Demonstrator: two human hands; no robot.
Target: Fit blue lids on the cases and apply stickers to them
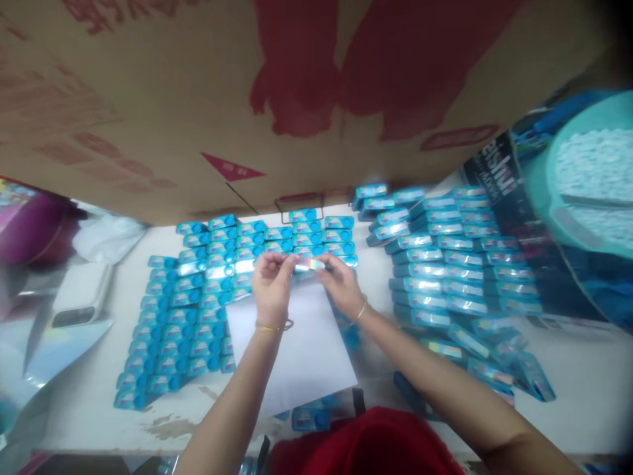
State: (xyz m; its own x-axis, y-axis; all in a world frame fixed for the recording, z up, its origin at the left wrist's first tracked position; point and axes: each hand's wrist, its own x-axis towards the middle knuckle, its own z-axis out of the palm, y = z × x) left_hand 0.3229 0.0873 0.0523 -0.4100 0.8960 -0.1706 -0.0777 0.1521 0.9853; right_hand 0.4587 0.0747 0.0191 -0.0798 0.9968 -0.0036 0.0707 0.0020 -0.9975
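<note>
A small shiny strip [307, 264] with a rainbow sheen is stretched between my two hands. My left hand [273, 285] pinches its left end, and my right hand [343, 285] pinches the right end. Whether it is a sticker or a piece of film is too blurred to tell. Just below my hands lies a white sheet of paper [297, 349], resting over some of the small blue packs. Rows of these blue packs [180, 315] stand on the left and behind my hands. More packs [462, 280], several with shiny bands, are stacked on the right.
A large cardboard box [173, 112] with red print walls off the back. At right, a teal tub [544, 191] holds many small pale pieces. A white device [82, 290] and a plastic bag [106, 234] lie left on the white table [99, 422]. Loose packs [494, 349] lie tumbled front right.
</note>
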